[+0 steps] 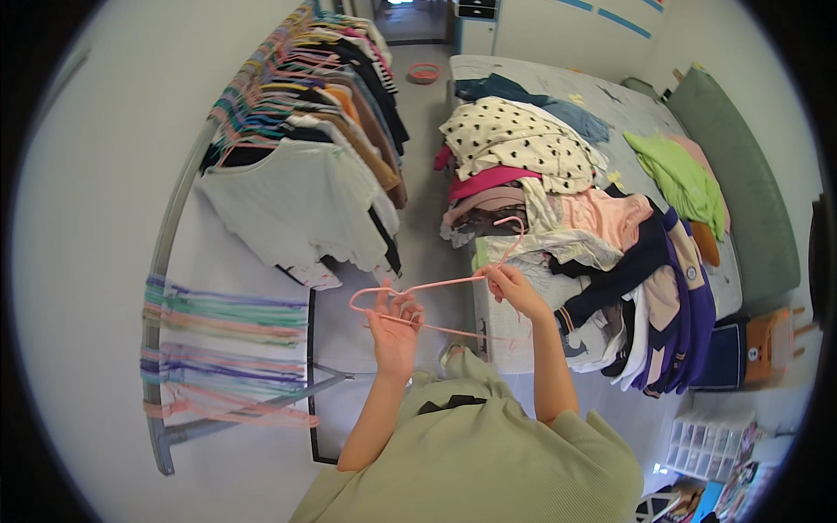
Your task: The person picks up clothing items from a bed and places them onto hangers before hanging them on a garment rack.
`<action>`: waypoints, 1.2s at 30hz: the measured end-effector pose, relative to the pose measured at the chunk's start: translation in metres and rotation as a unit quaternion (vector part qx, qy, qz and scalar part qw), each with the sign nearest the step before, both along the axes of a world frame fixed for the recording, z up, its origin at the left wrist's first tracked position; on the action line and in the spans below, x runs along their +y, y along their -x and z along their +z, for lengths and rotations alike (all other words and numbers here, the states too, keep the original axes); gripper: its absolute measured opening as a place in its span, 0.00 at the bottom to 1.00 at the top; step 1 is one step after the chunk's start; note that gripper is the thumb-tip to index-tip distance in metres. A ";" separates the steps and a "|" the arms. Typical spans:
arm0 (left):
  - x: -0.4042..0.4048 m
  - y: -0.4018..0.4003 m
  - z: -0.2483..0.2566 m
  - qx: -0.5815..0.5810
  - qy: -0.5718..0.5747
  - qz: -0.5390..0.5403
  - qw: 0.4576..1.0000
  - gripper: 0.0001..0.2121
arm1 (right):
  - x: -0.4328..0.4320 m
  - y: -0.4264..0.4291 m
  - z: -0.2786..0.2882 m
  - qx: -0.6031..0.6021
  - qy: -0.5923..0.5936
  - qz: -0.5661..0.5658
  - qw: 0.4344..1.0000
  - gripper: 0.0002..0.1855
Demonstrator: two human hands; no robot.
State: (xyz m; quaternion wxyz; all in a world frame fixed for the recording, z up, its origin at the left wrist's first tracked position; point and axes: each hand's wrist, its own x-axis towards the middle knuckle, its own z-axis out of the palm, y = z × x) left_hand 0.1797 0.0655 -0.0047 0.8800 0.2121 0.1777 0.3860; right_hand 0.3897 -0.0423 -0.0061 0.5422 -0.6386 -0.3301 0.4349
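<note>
A pink clothes hanger [444, 284] stretches between my two hands in front of my body, bare of any garment. My right hand [516, 291] pinches it close to the neck, and its hook sticks up above those fingers. At the hanger's left end is my left hand [395, 333], palm up, with the thumb and fingers around the looped end and lower bar. To the left, a grey metal garment rack [171, 229] carries a white top [294, 189] as its nearest hung garment. Loose hangers [229, 320] in several colours hang on the near part of its rail.
Right of me a bed [516, 346] holds heaped clothes, among them a cream heart-print garment [523, 140], a pink garment [608, 216] and a green garment [680, 176]. A red basket [424, 73] stands on the floor in the aisle. Clear plastic drawers [706, 444] stand lower right.
</note>
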 end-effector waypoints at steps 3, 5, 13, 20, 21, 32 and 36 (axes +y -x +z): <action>0.000 -0.028 -0.015 0.016 0.067 -0.052 0.996 0.20 | -0.016 -0.030 -0.006 -0.003 0.010 -0.063 0.998 0.16; 0.006 -0.040 -0.038 0.018 0.092 -0.068 0.993 0.16 | -0.024 -0.047 -0.019 -0.037 0.003 -0.111 0.993 0.14; 0.016 -0.127 -0.086 0.273 -0.149 -0.283 0.907 0.07 | -0.061 -0.130 -0.098 -0.142 0.030 -0.340 0.929 0.09; -0.023 -0.215 -0.124 0.387 -0.657 -0.367 0.532 0.18 | -0.112 -0.183 -0.142 -0.217 0.201 -0.416 0.860 0.08; -0.030 -0.222 -0.137 0.378 -0.664 -0.380 0.522 0.19 | -0.119 -0.189 -0.150 -0.232 0.216 -0.417 0.852 0.08; -0.081 -0.337 -0.206 0.334 -0.574 -0.595 0.452 0.12 | -0.180 -0.249 -0.224 -0.209 0.349 -0.473 0.782 0.13; -0.101 -0.388 -0.236 0.368 -0.540 -0.628 0.423 0.14 | -0.191 -0.275 -0.235 -0.209 0.387 -0.455 0.775 0.25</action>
